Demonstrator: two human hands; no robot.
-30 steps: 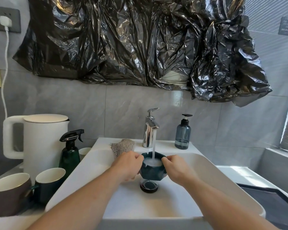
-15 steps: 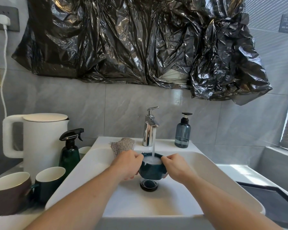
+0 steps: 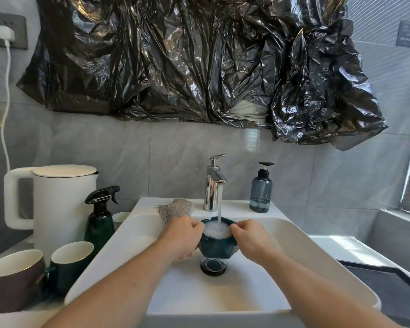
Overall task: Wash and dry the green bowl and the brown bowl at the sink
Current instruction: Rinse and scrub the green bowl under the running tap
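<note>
Gripping from both sides: left hand (image 3: 184, 235) wrapped around the left wall of the green bowl (image 3: 217, 246), right hand (image 3: 250, 239) curled on the right wall, thumbs hooked at the rim. Held upright above the drain (image 3: 213, 267), inside the sink (image 3: 294, 235), directly beneath the faucet (image 3: 214, 183) so that the running stream (image 3: 219, 204) lands inside. Already brimming with frothy white water (soap or plain aeration, hard to say). Probably gripped on two sides to steady the weight of the filling water and to be ready to tip it out over the drain.

Off to the left on the counter: two cups side by side, a brown bowl (image 3: 12, 278) nearest the edge of view, and a dark green cup (image 3: 70, 263) just beside it, both untouched and dry-looking, presumably waiting. Behind them a white kettle (image 3: 57, 204) and a dark spray bottle (image 3: 100, 223). On the sink's back ledge, a patterned cloth (image 3: 175, 208) near the left hand, likely for scrubbing or drying, and a blue soap dispenser (image 3: 261, 190) right of the faucet. Judged as early: rinsing of the first piece only.
</note>
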